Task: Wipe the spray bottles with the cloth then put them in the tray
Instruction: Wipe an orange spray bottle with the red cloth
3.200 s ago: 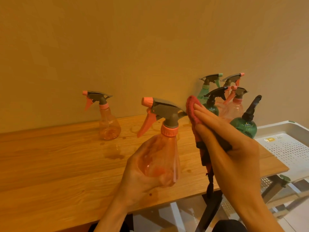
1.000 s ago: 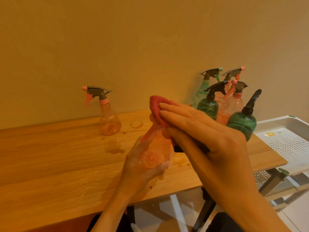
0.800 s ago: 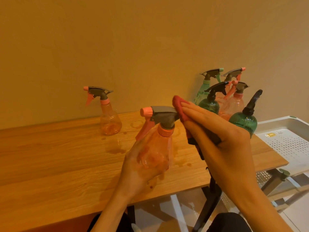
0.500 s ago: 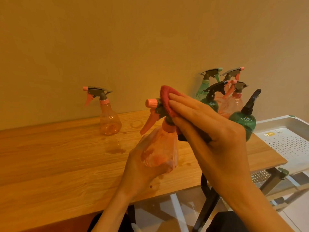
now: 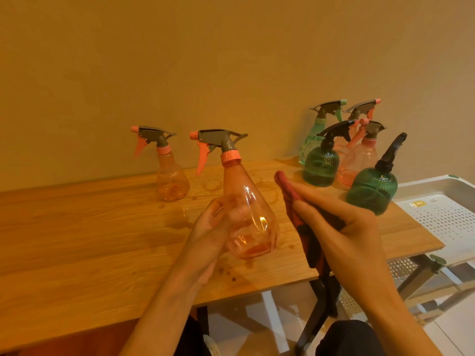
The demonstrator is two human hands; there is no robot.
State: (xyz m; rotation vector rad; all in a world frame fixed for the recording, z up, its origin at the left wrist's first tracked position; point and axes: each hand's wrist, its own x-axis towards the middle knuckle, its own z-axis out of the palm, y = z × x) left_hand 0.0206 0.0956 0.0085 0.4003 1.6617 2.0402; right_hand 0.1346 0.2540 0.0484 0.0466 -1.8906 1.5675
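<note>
Wiping step in hand, by the look of it. Orange spray bottle (image 5: 246, 201) at frame centre, upright above the table (image 5: 77, 227), gripped round its lower body by left hand (image 5: 213, 232). Right hand (image 5: 341, 227) just beside it, fingers straight and together, thumb pinning the red cloth (image 5: 288, 194) — cloth apart from the bottle. Next: probably cloth back onto the body, or across to the white tray (image 5: 437, 186) at right edge. Tray cut off by frame; cloth's lower end dark, hard to make out.
</note>
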